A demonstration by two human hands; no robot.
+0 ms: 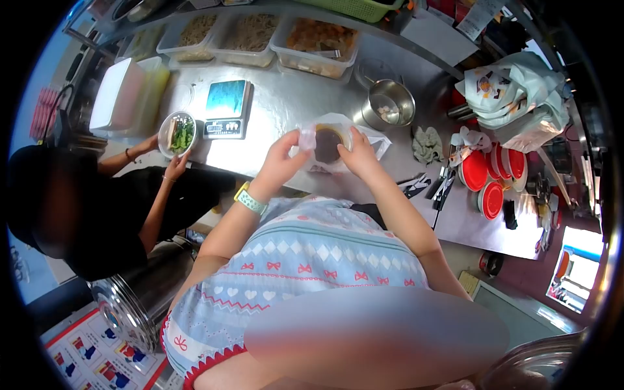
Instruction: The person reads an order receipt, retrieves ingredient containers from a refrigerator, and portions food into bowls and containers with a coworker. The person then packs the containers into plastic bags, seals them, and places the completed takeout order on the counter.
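Note:
A round container of dark liquid (pixel 329 144) sits in or on clear plastic near the steel table's front edge. My left hand (pixel 283 159), with a watch on the wrist, is at its left side, fingers closed on a piece of clear plastic (pixel 307 138). My right hand (pixel 359 155) is at the container's right side, its fingers curled over the rim. White plastic (pixel 377 140) spreads out behind and to the right of the right hand.
A co-worker at the left holds a bowl of greens (pixel 184 134) beside a scale (pixel 224 110). Food tubs (pixel 244 40) line the back. A steel pot (pixel 389 104), cloth (pixel 427 144), scissors (pixel 416 186) and red lids (pixel 492 199) are to the right.

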